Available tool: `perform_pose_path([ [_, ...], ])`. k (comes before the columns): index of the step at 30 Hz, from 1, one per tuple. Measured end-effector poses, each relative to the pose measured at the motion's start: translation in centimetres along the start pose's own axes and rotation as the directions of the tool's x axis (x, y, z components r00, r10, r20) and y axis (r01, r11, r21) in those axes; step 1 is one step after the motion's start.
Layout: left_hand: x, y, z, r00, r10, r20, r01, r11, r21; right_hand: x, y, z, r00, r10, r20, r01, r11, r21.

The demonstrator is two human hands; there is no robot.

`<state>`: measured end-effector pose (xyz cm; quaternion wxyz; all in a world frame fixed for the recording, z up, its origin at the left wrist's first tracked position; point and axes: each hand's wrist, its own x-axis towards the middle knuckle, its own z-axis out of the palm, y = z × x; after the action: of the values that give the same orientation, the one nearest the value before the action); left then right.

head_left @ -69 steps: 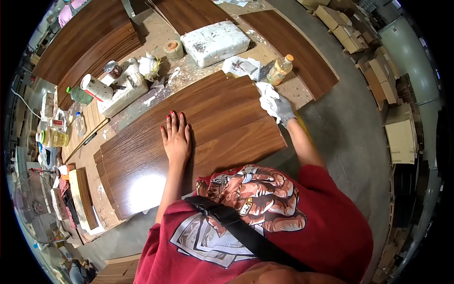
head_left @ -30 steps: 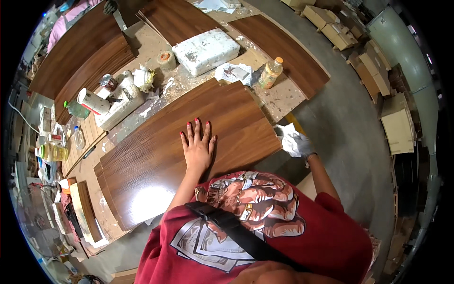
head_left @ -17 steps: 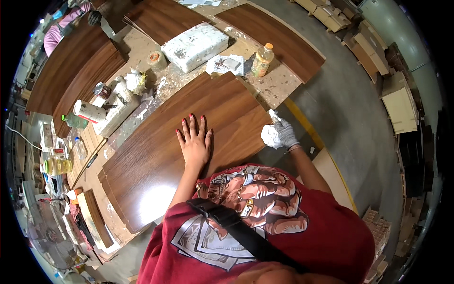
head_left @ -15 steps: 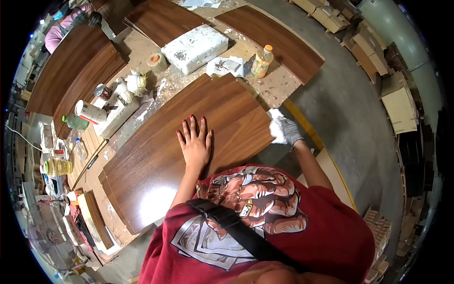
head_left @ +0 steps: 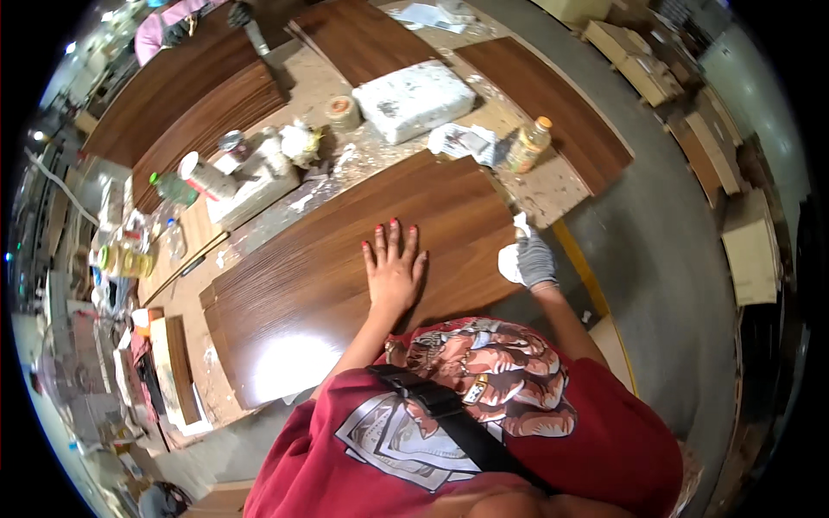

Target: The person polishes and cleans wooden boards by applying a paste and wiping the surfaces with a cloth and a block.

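A brown wood-grain panel [head_left: 345, 250] lies on the worktable in front of me, with light glaring off its near left corner. My bare left hand [head_left: 394, 274] rests flat on the panel, fingers spread, holding nothing. In a grey glove, my right hand [head_left: 535, 262] is closed around a white cloth [head_left: 510, 263] at the panel's right end. The cloth bulges out beside the fingers against the panel's edge. How the fingertips sit in it is hidden.
Behind the panel stand a white-wrapped block [head_left: 414, 99], a bottle with an orange cap [head_left: 529, 145] and a round jar [head_left: 343, 113]. More brown panels [head_left: 553, 108] lie at the back. At the far left, a co-worker's gloved hand [head_left: 179, 33] is near stacked panels. Cardboard boxes [head_left: 749, 246] line the right side.
The view has shifted, so the table appears lower and farther right. My left hand stays flat on the panel. My right hand has turned slightly, still gripping the cloth at the panel's end.
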<state>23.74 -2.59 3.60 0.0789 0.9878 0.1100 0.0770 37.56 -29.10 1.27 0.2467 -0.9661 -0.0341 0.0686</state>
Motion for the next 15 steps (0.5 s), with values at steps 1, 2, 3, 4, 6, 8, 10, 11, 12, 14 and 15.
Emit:
perform_pose_path([
  [1,-0.1,0.1,-0.1,1.0,0.008,-0.016,-0.008,1.0,-0.008,0.9,1.0,0.7,1.0,-0.03,0.002,0.03,0.999,0.02],
  [2,-0.5,-0.1,-0.1,1.0,-0.011,-0.016,0.011,1.0,-0.015,2.1,1.5,1.4,0.998,-0.016,0.055,0.015,1.0,0.011],
  [3,-0.7,-0.3,-0.1,0.999,-0.027,-0.022,0.026,1.0,-0.011,3.9,2.2,2.0,0.995,-0.001,0.104,0.001,1.0,-0.001],
  [4,-0.7,0.0,-0.2,0.999,-0.033,0.003,0.033,0.999,-0.011,6.2,5.1,3.6,0.987,-0.061,0.15,0.071,0.995,-0.068],
  [6,0.9,1.2,0.5,0.999,0.026,0.038,-0.024,0.999,-0.037,9.8,12.5,4.5,0.99,-0.036,0.135,-0.017,0.929,0.371],
  [8,-1.1,0.6,0.8,0.999,-0.026,0.032,0.028,0.998,-0.054,8.7,10.7,1.8,0.846,0.156,0.51,-0.362,0.87,0.334],
  [10,-1.5,0.1,1.1,0.999,-0.048,0.005,0.048,0.998,-0.033,7.0,7.9,-1.3,0.937,0.067,0.344,-0.11,0.988,0.107],
  [11,-0.8,0.0,0.7,0.999,-0.044,-0.013,0.044,0.999,-0.018,6.2,5.6,-3.3,0.951,0.028,0.307,0.007,0.994,-0.112],
  [12,0.0,0.3,0.5,0.999,-0.04,-0.034,0.039,0.999,-0.035,5.3,5.4,-3.3,0.956,-0.003,0.293,0.02,0.998,-0.055],
  [14,0.4,0.1,0.8,0.998,-0.041,-0.039,0.04,0.999,-0.018,0.4,3.1,-0.9,0.992,-0.118,0.038,0.116,0.993,0.037],
  [15,0.5,0.0,0.8,0.999,-0.037,-0.035,0.037,0.999,-0.009,-1.4,1.0,-0.6,0.997,0.071,-0.019,-0.074,0.985,-0.153],
])
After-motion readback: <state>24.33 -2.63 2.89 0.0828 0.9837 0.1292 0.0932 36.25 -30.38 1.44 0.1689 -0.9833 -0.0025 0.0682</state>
